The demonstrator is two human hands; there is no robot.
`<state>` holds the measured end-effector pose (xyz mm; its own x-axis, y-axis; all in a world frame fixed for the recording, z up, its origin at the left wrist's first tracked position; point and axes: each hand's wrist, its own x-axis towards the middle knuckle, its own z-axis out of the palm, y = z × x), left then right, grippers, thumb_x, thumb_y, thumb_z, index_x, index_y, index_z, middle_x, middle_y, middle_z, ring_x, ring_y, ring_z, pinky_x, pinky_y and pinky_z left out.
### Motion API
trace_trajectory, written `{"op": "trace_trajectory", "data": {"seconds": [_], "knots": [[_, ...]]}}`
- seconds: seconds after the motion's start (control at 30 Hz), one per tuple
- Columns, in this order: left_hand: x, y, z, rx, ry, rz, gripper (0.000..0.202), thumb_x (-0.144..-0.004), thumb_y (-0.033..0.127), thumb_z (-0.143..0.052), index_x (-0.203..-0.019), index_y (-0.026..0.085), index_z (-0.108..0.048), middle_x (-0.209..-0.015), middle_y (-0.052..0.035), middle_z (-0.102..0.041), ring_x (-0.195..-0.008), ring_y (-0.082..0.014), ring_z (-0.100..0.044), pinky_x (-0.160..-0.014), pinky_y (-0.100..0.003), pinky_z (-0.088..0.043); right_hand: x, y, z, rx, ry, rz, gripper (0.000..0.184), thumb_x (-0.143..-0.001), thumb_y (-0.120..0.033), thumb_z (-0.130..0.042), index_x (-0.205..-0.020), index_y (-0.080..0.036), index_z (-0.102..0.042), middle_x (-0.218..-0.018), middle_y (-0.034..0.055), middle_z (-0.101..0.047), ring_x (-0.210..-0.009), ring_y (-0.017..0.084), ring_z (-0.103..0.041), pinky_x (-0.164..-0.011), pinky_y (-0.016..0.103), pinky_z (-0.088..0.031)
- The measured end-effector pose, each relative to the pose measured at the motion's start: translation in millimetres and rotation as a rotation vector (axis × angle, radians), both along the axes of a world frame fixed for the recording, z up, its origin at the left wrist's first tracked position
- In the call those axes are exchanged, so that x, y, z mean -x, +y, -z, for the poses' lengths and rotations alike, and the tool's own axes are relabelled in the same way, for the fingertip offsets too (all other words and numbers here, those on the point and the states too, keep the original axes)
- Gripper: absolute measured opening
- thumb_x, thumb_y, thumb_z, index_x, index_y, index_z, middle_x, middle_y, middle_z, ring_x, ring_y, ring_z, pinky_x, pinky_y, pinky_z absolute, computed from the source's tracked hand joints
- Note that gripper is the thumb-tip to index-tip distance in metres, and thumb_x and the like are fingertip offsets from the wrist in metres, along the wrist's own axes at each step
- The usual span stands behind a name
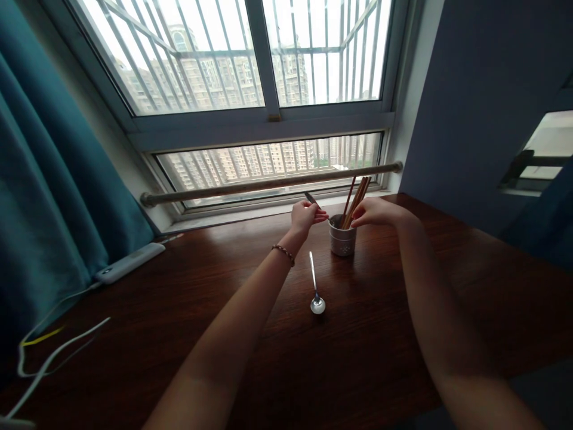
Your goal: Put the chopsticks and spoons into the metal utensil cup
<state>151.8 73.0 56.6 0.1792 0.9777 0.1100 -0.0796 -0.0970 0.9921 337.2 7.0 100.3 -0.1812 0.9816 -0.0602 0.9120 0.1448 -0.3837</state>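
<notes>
1 utensil (310, 197) in L hand (305, 216), R hand (373, 211) at 1 cup (342, 241), sev. chopsticks (357, 203).

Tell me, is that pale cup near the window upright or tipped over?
Upright: the cup stands base-down on the table, its rim facing up and brown sticks rising out of it.

Lower ends of chopsticks (360, 197) hidden inside cup (342, 242); cup pattern too small to tell; curtain (40, 155) cut off left.

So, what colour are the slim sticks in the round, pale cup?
The sticks are brown, one redder, clearest in the head view.
</notes>
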Motion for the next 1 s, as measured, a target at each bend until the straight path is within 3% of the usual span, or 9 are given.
{"op": "trace_trajectory", "data": {"seconds": [0.2, 0.33, 0.43, 0.57, 0.63, 0.73, 0.83, 1.0], "knots": [[4, 0, 7.8, -0.07, 0.115, 0.043, 0.004, -0.079, 0.009, -0.047, -0.075, 0.011, -0.047, -0.061, -0.0049, -0.062, -0.054, -0.0133, -0.063, -0.056, -0.024, -0.053, 18, -7, -8.9, -0.045, -0.057, 0.04, 0.019, -0.075, -0.023, -0.071, -0.087, -0.008, -0.069, -0.079, 0.0063, -0.063, -0.077, 0.016, -0.057, -0.059, 0.023, -0.038], [7, -4, 6.5, -0.174, 0.241, 0.058, 0.009, -0.082, 0.016, -0.053, -0.074, 0.011, -0.051, -0.06, -0.0035, -0.062, -0.048, -0.0128, -0.06, -0.047, -0.021, -0.049, 45, -16, -13.9, -0.133, -0.116, 0.047, 0.013, -0.076, -0.018, -0.068, -0.085, -0.009, -0.069, -0.077, 0.0049, -0.062, -0.075, 0.016, -0.057, -0.057, 0.022, -0.037], [9, -5, 5.8, -0.257, 0.321, 0.041, 0.012, -0.082, 0.019, -0.055, -0.073, 0.011, -0.054, -0.06, -0.0034, -0.061, -0.047, -0.0121, -0.059, -0.044, -0.02, -0.046, 72, -22, -10.5, -0.066, -0.104, -0.024, 0.006, -0.078, -0.014, -0.065, -0.079, -0.009, -0.068, -0.07, 0.0044, -0.061, -0.068, 0.014, -0.057, -0.053, 0.021, -0.038], [12, -6, 4.8, -0.357, 0.404, 0.051, 0.012, -0.081, 0.021, -0.059, -0.075, 0.01, -0.058, -0.062, -0.0043, -0.063, -0.048, -0.0102, -0.057, -0.045, -0.018, -0.042, 111, -19, 13.4, 0.231, -0.054, -0.135, 0.008, -0.077, -0.011, -0.064, -0.077, -0.003, -0.065, -0.073, 0.0101, -0.063, -0.06, 0.015, -0.06, -0.054, 0.021, -0.047], [16, -7, 5.6, -0.385, 0.432, 0.074, 0.013, -0.081, 0.023, -0.058, -0.078, 0.011, -0.059, -0.064, -0.0048, -0.064, -0.047, -0.0099, -0.056, -0.044, -0.018, -0.041, 129, -13, 33.2, 0.303, -0.153, -0.126, 0.014, -0.077, -0.012, -0.064, -0.082, 0.001, -0.065, -0.075, 0.0148, -0.063, -0.064, 0.02, -0.062, -0.058, 0.026, -0.052], [28, -8, 11.5, -0.405, 0.461, 0.07, 0.015, -0.083, 0.026, -0.055, -0.081, 0.011, -0.059, -0.067, -0.0051, -0.065, -0.047, -0.0096, -0.056, -0.044, -0.018, -0.04, 148, -3, 65.0, 0.178, -0.276, -0.101, 0.033, -0.073, -0.005, -0.06, -0.105, 0.004, -0.062, -0.091, 0.0216, -0.063, -0.094, 0.031, -0.061, -0.08, 0.037, -0.052], [47, -13, 25.3, -0.41, 0.495, 0.043, 0.015, -0.083, 0.026, -0.054, -0.08, 0.012, -0.058, -0.067, -0.004, -0.065, -0.047, -0.0087, -0.056, -0.045, -0.018, -0.04, 156, 2, 89.6, 0.154, -0.267, -0.045, 0.04, -0.075, -0.006, -0.057, -0.114, 0.001, -0.06, -0.107, 0.0234, -0.059, -0.104, 0.033, -0.056, -0.084, 0.04, -0.051], [89, -40, 64.1, -0.392, 0.565, 0.001, 0.017, -0.083, 0.028, -0.052, -0.075, 0.014, -0.058, -0.061, -0.0008, -0.062, -0.044, -0.0074, -0.051, -0.046, -0.019, -0.038, 155, 7, 101.8, 0.171, -0.221, 0.028, 0.04, -0.077, -0.009, -0.058, -0.117, -0.006, -0.059, -0.11, 0.0192, -0.058, -0.104, 0.029, -0.058, -0.084, 0.036, -0.051]]}}
